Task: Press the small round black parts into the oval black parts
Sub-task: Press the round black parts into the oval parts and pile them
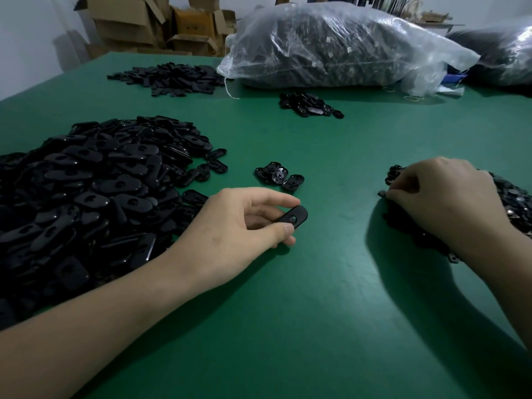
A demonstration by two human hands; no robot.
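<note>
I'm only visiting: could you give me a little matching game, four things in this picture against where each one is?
Things:
1. large heap of oval black parts
2. single oval black part
3. clear plastic bag
4. cardboard boxes

Places:
A. beyond the green table's far edge
B. pinched in the left hand
C. lying on the table's far side
D. on the table, left of the left hand

Pairs: 1-D, 2-B, 3-C, 4-A.
</note>
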